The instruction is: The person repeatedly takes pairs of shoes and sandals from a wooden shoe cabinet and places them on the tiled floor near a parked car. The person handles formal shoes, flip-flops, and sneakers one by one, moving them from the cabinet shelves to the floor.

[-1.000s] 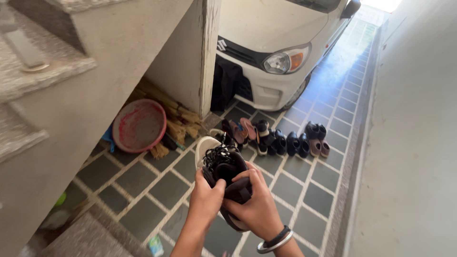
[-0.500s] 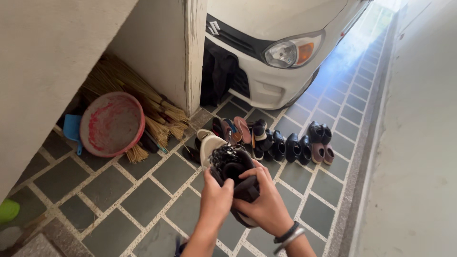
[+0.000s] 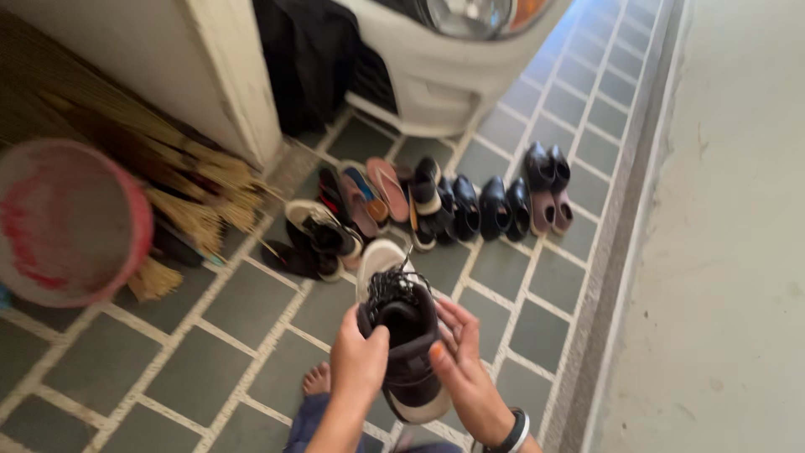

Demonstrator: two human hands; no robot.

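your left hand (image 3: 359, 362) has its fingers curled around the left side of the black sneaker (image 3: 404, 340), thumb over its opening. your right hand (image 3: 464, 369) cups the other side, fingers partly spread, a black wristband (image 3: 511, 432) on the wrist. the sneaker is held clear above the tiled floor (image 3: 251, 306). ahead: a row of shoes (image 3: 457, 201), a white car bumper (image 3: 436, 80); left: a pink basin (image 3: 67, 222) and a broom (image 3: 189, 201).

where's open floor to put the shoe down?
Both hands, left and right, hold the black shoe. Bare tiles lie between the red tub and the hands, and more between the shoe row and the wall kerb. It is crowded by the pillar near the brooms.
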